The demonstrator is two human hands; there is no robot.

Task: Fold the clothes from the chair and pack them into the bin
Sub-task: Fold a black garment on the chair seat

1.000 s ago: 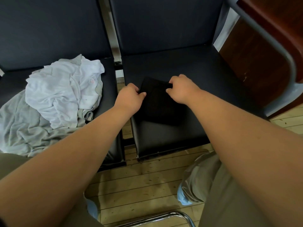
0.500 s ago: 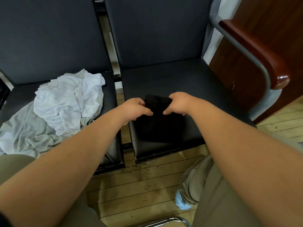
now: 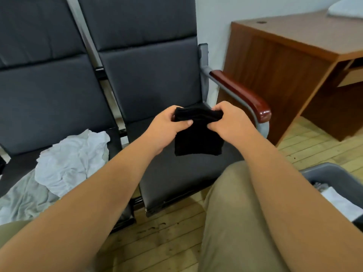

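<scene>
Left forearm (image 3: 98,195), right forearm (image 3: 286,185) bare to frame edge; left hand (image 3: 165,127), right hand (image 3: 230,122) bare. Khaki-olive trousers (image 3: 231,244): right leg (image 3: 229,193) at 5 o'clock, softly creased; left leg (image 3: 9,230) sliver at 8 o'clock.

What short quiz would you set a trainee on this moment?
1. True or false: the left grip and the right grip both hold the folded black garment.
2. The grey bin sits to the person's: A left, B right, C straight ahead.
3. Fill in: the unfolded white and grey clothes lie on the ___ chair.
Key: 1 true; 2 B; 3 left.
</scene>
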